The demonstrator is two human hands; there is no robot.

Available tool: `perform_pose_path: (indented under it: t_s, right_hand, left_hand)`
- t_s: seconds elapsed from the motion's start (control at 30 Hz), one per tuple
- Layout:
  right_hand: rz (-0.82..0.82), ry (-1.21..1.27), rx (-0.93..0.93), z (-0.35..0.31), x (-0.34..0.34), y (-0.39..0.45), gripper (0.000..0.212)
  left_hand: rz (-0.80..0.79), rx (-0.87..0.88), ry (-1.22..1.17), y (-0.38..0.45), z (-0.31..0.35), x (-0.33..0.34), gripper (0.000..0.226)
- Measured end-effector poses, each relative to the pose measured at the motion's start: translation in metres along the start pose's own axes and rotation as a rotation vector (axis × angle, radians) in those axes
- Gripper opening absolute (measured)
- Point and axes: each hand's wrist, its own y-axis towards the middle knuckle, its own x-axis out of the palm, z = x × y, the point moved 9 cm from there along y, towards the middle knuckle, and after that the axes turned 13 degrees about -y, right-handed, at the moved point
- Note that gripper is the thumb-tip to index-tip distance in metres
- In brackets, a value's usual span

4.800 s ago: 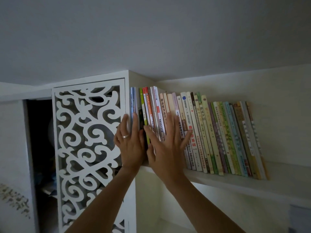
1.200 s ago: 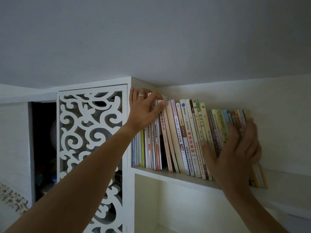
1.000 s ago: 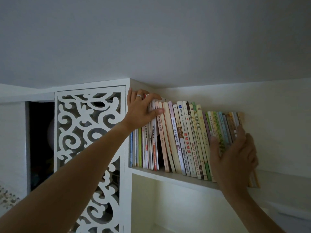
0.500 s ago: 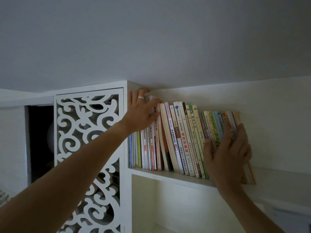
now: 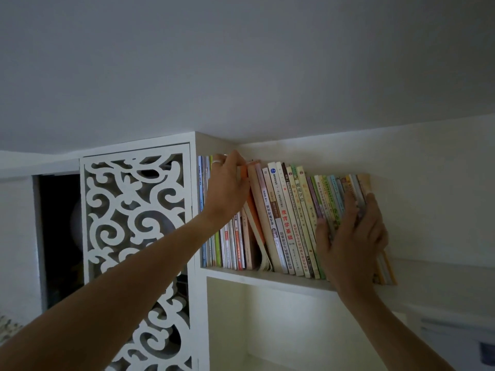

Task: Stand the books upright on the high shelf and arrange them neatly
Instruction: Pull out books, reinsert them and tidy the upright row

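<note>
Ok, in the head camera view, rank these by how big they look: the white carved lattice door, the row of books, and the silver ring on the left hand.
1. White carved lattice door, though nearness to the camera may inflate it.
2. Row of books.
3. Silver ring on the left hand, far smallest.

We see a white high shelf (image 5: 270,277) running from the centre of the frame down toward the right edge, close under the ceiling. Its left end butts against a white upright panel (image 5: 199,215) just left of centre. On it stands one row of books (image 5: 289,223), spines facing us. The books at the left end stand nearly upright against the panel; from the middle of the row to its right end they lean with their tops tilted left. One orange-spined book (image 5: 254,223) near the left slants more, its lower pages curling on the board. Right of the row, the shelf board is bare.
</note>
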Motion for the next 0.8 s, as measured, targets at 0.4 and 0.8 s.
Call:
perform_pose_path:
  t_s: [0.4,0.8]
  right_hand:
    - [0.01,-0.016,-0.019,0.0,0.002,-0.001,0.07]
    - [-0.154,0.352,-0.722,-0.097,-0.017,-0.08,0.059]
  left_hand:
    - [-0.022,-0.323,-0.097,-0.035,0.006,-0.01,0.035]
    - [-0.541,-0.441,-0.003,-0.028,0.03,-0.008,0.011]
